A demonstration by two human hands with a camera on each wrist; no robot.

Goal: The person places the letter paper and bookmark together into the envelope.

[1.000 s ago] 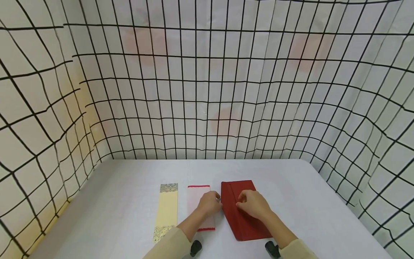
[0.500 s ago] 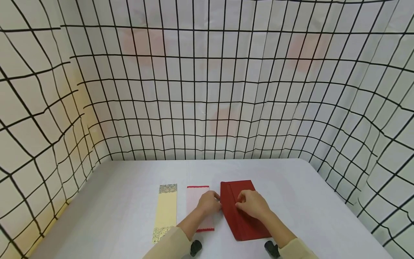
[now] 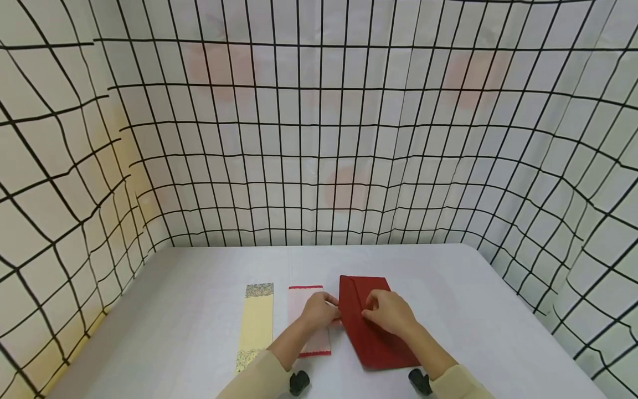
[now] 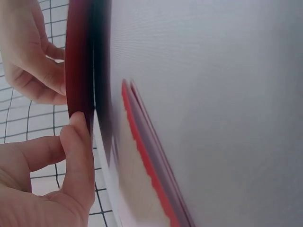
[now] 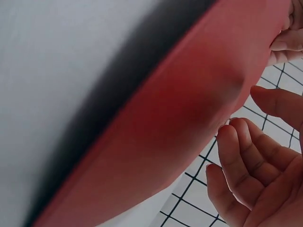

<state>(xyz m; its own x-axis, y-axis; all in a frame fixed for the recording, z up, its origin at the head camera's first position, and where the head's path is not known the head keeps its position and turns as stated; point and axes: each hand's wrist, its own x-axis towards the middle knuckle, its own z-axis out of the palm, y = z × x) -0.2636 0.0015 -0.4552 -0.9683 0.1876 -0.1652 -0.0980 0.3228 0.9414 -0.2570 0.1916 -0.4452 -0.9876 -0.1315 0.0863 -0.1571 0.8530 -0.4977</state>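
Note:
A red envelope-like folder (image 3: 366,332), with a long flap line down its front, sits slanted right of centre in the head view. My left hand (image 3: 318,311) pinches its left edge between thumb and fingers (image 4: 78,156); that side is tipped up, with a dark shadow under it. My right hand (image 3: 391,313) is over the folder's front by the flap line. Its fingers (image 5: 229,142) are loosely bent with the tips right at the red surface, thumb and forefinger apart. A pale pink card (image 3: 316,342) with red scalloped ends lies under my left wrist.
Left of the pink card lies a cream strip (image 3: 257,318) with patterned ends. The white table (image 3: 199,310) is surrounded by white walls with a black grid (image 3: 319,138). Black wrist-camera mounts (image 3: 299,382) hang below the sleeves.
The folder's left side has risen a little, and my left hand has shifted slightly left with that edge. My right hand has stayed almost in place; the pink card and cream strip lie as before.

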